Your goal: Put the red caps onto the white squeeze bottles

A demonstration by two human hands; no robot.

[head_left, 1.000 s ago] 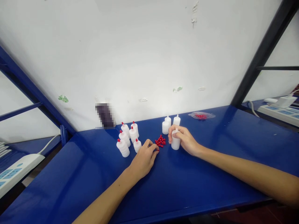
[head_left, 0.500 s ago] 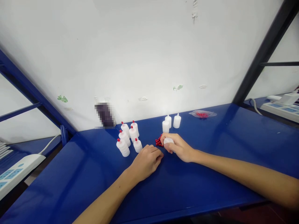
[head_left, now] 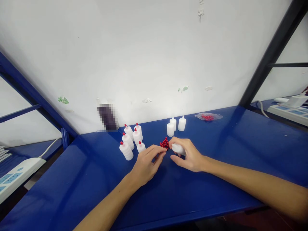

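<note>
My right hand (head_left: 189, 154) is wrapped around a small white squeeze bottle (head_left: 178, 149), its narrow tip pointing left toward my other hand. The fingers of my left hand (head_left: 150, 162) are pinched together, with a small red cap (head_left: 166, 149) at the fingertips. Just behind lies a cluster of loose red caps (head_left: 164, 143) on the blue table (head_left: 149, 202). To the left stand several white bottles (head_left: 126, 151) with red caps on their tips; my left hand partly covers the nearest one. Beyond my right hand stand three white bottles (head_left: 170, 129) with bare tips.
At the back right lies a clear plastic bag (head_left: 208, 116) with red caps inside. A pixelated dark object (head_left: 107, 117) leans against the wall. Power strips lie at the far left (head_left: 21, 175) and far right (head_left: 288, 110), beyond the metal frame posts.
My left hand has turned and extended its pinched fingers toward the caps. My right hand has shifted slightly right and tilted the bottle so its tip shows.
</note>
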